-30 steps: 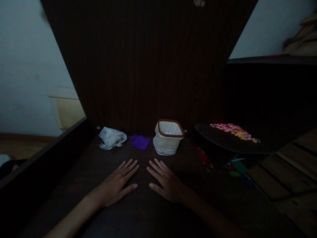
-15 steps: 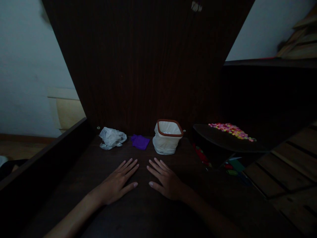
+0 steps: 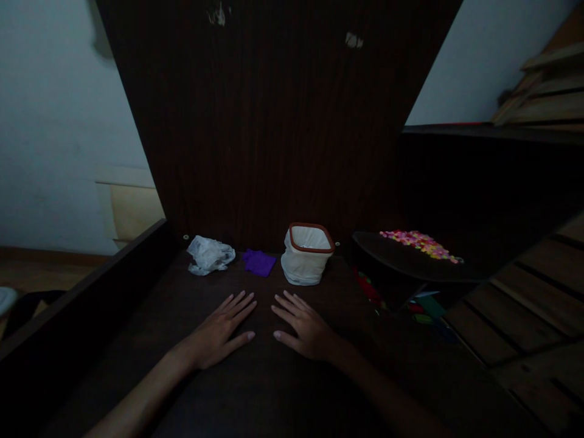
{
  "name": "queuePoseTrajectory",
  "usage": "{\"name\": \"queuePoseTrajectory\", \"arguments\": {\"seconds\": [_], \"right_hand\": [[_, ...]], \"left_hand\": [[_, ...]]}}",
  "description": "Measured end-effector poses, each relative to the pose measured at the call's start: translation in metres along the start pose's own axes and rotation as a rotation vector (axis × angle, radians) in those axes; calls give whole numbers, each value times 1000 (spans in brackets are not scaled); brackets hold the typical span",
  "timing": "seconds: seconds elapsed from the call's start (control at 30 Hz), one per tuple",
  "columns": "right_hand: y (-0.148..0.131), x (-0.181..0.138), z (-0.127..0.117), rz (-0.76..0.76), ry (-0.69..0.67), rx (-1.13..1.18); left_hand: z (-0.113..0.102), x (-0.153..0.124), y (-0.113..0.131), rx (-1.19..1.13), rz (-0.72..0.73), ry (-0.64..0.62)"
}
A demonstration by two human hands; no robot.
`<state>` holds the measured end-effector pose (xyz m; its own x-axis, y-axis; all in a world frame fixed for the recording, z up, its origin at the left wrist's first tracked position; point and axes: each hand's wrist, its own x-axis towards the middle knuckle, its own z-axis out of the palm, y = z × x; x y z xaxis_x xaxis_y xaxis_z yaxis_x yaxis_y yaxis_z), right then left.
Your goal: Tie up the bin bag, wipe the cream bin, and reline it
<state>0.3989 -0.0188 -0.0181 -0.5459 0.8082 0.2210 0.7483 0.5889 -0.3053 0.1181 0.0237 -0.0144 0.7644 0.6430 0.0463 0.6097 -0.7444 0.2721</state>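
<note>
My left hand (image 3: 219, 331) lies flat, palm down, on a dark wooden surface (image 3: 255, 389), fingers spread and holding nothing. Beside it, a small gap away, my right hand (image 3: 303, 328) rests flat in the same way, also empty. Beyond my fingertips stands a small cream fabric basket (image 3: 306, 263) with a red-brown rim, upright against a dark back panel (image 3: 274, 134). Left of it a purple cloth (image 3: 258, 262) lies on the surface, and further left a crumpled clear plastic bag (image 3: 208, 254).
A dark tray (image 3: 401, 258) at the right carries a heap of small pink, yellow and orange pieces (image 3: 420, 241). Red and green items (image 3: 413, 304) lie under it. A raised dark side rail (image 3: 91, 292) borders the left. Wooden slats (image 3: 529, 304) run along the right.
Both hands stay flat in the same spot. The view has tilted up slightly, so the objects sit a little lower in the picture.
</note>
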Motion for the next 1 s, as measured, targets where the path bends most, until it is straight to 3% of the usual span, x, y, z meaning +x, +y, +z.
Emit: {"name": "queuePoseTrajectory", "arguments": {"seconds": [0.13, 0.33, 0.47, 0.73, 1.0], "right_hand": [[-1, 6, -12, -93, 229, -20], [-5, 23, -68, -83, 411, -56], [7, 33, -98, -74, 553, -133], [40, 46, -112, -29, 643, -142], [53, 48, -112, -34, 565, -62]], "left_hand": [[-1, -1, 0, -17, 0, 7], [1, 0, -2, -60, 15, 29], [0, 0, -1, -77, -6, 7], [-5, 0, 3, -76, -17, -1], [-2, -1, 1, -81, 17, 41]]}}
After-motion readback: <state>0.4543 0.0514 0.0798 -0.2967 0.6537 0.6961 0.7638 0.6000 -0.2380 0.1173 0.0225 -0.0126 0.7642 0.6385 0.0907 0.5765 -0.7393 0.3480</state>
